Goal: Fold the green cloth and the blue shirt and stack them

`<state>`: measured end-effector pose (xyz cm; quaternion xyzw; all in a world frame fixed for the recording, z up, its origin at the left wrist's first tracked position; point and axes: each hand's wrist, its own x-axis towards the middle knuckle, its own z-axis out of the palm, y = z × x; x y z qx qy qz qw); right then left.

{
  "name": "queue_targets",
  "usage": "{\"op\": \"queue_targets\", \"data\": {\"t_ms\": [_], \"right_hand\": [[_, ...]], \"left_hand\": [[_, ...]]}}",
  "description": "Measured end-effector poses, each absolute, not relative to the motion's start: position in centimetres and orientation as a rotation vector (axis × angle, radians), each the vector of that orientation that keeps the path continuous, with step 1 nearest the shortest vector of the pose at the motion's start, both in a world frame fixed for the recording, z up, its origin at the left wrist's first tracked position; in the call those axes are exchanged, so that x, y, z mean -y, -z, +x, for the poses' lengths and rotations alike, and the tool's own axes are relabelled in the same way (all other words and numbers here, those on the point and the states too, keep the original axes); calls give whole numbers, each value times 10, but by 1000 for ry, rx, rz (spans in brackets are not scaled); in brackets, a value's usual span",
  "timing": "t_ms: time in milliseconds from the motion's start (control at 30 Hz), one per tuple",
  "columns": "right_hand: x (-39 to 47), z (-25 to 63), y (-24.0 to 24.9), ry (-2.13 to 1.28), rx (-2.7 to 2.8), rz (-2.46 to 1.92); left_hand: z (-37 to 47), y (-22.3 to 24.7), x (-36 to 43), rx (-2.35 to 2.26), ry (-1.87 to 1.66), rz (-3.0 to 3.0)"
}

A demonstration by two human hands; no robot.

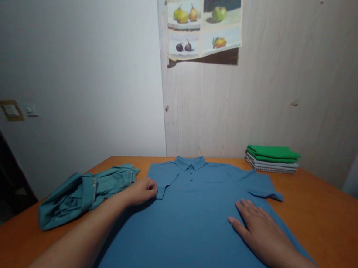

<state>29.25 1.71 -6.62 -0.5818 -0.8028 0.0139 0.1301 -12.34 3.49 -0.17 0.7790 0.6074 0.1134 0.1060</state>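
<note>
A blue polo shirt lies spread front up, its buttoned collar at the far end. My left hand is closed at the left sleeve, which is turned inward over the shirt; the fingertips are mostly hidden. Flat on the right side of the shirt's chest rests my right hand, fingers stretched and thumb apart. The right sleeve extends outward beyond it. Just left of my left forearm is a crumpled teal garment.
Folded green and grey cloths form a stack at the back right of the orange table. Behind the table rises a wall with a fruit picture sheet. Two switch plates are on the left wall.
</note>
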Motion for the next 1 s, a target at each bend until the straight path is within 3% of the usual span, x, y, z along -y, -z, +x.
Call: {"op": "queue_targets", "data": {"t_ms": [633, 867, 1000], "right_hand": [[-19, 293, 70, -53, 2313, -1688], [-21, 294, 72, -50, 2308, -1681], [-20, 294, 71, -58, 2303, -1684]], "left_hand": [[-136, 8, -36, -1689, -550, 2080], [-126, 16, -63, -1891, -706, 2131], [-114, 33, -68, -1916, -576, 2207]]}}
